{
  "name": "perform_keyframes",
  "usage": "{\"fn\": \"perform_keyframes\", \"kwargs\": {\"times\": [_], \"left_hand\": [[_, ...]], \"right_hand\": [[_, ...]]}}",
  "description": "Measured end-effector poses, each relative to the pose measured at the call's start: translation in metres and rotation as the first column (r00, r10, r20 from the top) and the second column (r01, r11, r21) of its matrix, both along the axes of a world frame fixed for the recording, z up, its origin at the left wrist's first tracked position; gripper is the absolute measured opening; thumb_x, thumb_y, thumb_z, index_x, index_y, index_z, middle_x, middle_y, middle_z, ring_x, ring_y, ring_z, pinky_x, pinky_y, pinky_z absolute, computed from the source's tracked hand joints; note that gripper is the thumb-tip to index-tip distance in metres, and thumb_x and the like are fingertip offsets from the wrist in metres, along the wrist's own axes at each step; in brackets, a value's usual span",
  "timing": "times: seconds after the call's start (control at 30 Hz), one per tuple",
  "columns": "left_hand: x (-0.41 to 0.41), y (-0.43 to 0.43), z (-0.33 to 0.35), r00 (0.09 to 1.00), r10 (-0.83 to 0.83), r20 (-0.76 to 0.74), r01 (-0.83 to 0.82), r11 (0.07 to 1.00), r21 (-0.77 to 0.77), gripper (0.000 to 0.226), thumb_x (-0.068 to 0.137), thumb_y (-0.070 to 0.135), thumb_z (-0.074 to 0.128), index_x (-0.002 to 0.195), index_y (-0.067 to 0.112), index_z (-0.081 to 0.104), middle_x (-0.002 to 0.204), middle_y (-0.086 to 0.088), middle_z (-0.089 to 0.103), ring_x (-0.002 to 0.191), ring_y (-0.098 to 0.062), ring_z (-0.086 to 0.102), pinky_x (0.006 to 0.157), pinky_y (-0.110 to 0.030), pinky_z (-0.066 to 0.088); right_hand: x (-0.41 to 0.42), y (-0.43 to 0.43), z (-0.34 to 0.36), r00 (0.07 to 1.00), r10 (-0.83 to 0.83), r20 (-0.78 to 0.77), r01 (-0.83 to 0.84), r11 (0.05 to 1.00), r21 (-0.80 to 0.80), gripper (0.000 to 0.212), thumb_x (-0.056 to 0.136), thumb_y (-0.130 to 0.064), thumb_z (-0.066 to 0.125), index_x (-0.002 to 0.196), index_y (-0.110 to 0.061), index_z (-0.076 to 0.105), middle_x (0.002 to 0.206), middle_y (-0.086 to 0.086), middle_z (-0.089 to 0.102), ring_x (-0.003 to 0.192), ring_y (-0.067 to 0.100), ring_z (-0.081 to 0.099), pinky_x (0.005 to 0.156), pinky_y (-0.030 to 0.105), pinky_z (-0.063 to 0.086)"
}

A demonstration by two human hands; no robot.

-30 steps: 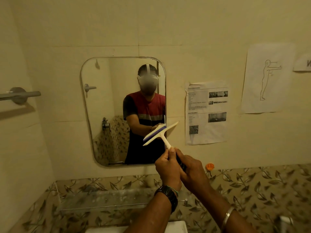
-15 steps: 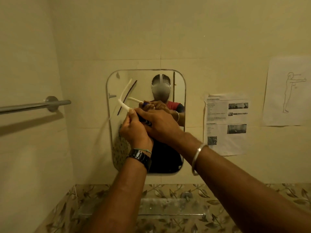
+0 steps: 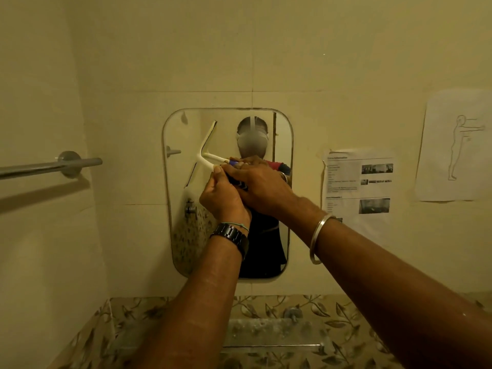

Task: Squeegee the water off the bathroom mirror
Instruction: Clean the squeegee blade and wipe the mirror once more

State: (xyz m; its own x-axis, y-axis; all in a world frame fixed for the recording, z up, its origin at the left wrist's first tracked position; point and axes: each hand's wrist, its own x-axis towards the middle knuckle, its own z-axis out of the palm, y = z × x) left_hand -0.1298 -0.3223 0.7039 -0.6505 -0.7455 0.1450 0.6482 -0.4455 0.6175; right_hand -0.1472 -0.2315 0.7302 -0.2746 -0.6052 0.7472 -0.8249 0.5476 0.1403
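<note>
A rounded rectangular mirror point(image 3: 282, 123) hangs on the cream tiled wall straight ahead. A white squeegee point(image 3: 195, 170) with a dark rubber edge lies against the mirror's left half, blade running nearly vertical; its reflection shows just above and to the right. My left hand point(image 3: 223, 201), with a black watch on the wrist, and my right hand point(image 3: 262, 186), with a metal bangle on the wrist, both grip the squeegee's short dark handle together. My own reflection fills the mirror's right side behind the hands.
A chrome towel bar point(image 3: 50, 166) juts from the left wall. Two printed sheets, one with photos point(image 3: 358, 187) and one with a figure drawing point(image 3: 456, 147), are taped right of the mirror. A glass shelf point(image 3: 269, 334) sits below against leaf-patterned tiles.
Both hands rose from low in front of the shelf and brought the squeegee up onto the mirror's left side. The view moved closer and turned left.
</note>
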Motion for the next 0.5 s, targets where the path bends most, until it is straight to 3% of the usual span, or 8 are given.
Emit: {"fn": "perform_keyframes", "kwargs": {"times": [0.07,0.17,0.27,0.33,0.4,0.5], "left_hand": [[-0.005,0.014,-0.002,1.0,0.001,-0.009,-0.001,1.0,-0.023,0.021,0.097,0.033,0.069,0.079,0.033,0.078,0.083,0.007,0.08,0.085,-0.016,0.077,0.077,-0.035,0.064],[-0.012,0.037,-0.007,1.0,-0.003,-0.019,0.001,0.997,-0.082,0.017,0.098,0.035,0.068,0.085,0.033,0.08,0.088,0.004,0.08,0.09,-0.019,0.077,0.081,-0.038,0.063],[-0.02,0.062,-0.017,0.999,0.037,-0.017,-0.039,0.99,-0.136,0.017,0.096,0.038,0.07,0.096,0.026,0.082,0.098,-0.005,0.077,0.093,-0.02,0.075,0.083,-0.043,0.063],[-0.022,0.079,-0.026,0.999,0.032,-0.031,-0.036,0.985,-0.168,0.018,0.096,0.04,0.068,0.097,0.028,0.081,0.093,0.002,0.078,0.091,-0.017,0.076,0.081,-0.041,0.064],[-0.024,0.096,-0.036,0.998,0.027,-0.052,-0.037,0.978,-0.205,0.015,0.097,0.04,0.068,0.096,0.031,0.08,0.087,0.012,0.078,0.086,-0.011,0.077,0.076,-0.036,0.065],[-0.029,0.114,-0.05,0.999,-0.001,-0.05,-0.011,0.972,-0.233,0.02,0.098,0.041,0.067,0.104,0.027,0.081,0.092,0.01,0.079,0.09,-0.009,0.076,0.077,-0.03,0.064]], "right_hand": [[0.0,0.013,-0.003,1.0,-0.02,0.017,0.02,1.0,-0.008,0.047,0.103,-0.044,0.053,0.148,-0.031,0.05,0.124,-0.001,0.068,0.115,0.021,0.059,0.084,0.032,0.051],[-0.002,0.037,-0.011,0.999,-0.031,0.036,0.032,0.998,-0.05,0.047,0.104,-0.043,0.053,0.149,-0.031,0.05,0.124,-0.001,0.068,0.118,0.02,0.058,0.093,0.034,0.048],[-0.005,0.064,-0.022,0.993,-0.03,0.11,0.039,0.996,-0.085,0.051,0.103,-0.04,0.055,0.153,-0.032,0.046,0.112,-0.001,0.07,0.096,0.018,0.065,0.075,0.033,0.056],[-0.006,0.08,-0.033,0.99,-0.027,0.141,0.042,0.993,-0.108,0.054,0.102,-0.039,0.058,0.154,-0.032,0.044,0.102,-0.001,0.071,0.081,0.013,0.064,0.067,0.033,0.057],[-0.008,0.095,-0.044,0.989,-0.023,0.143,0.044,0.988,-0.145,0.054,0.102,-0.039,0.059,0.154,-0.031,0.044,0.093,-0.003,0.069,0.073,0.008,0.06,0.061,0.028,0.053],[-0.01,0.112,-0.061,0.988,-0.044,0.147,0.07,0.981,-0.179,0.055,0.101,-0.04,0.059,0.154,-0.033,0.044,0.083,-0.007,0.063,0.068,0.005,0.054,0.057,0.027,0.049]]}}
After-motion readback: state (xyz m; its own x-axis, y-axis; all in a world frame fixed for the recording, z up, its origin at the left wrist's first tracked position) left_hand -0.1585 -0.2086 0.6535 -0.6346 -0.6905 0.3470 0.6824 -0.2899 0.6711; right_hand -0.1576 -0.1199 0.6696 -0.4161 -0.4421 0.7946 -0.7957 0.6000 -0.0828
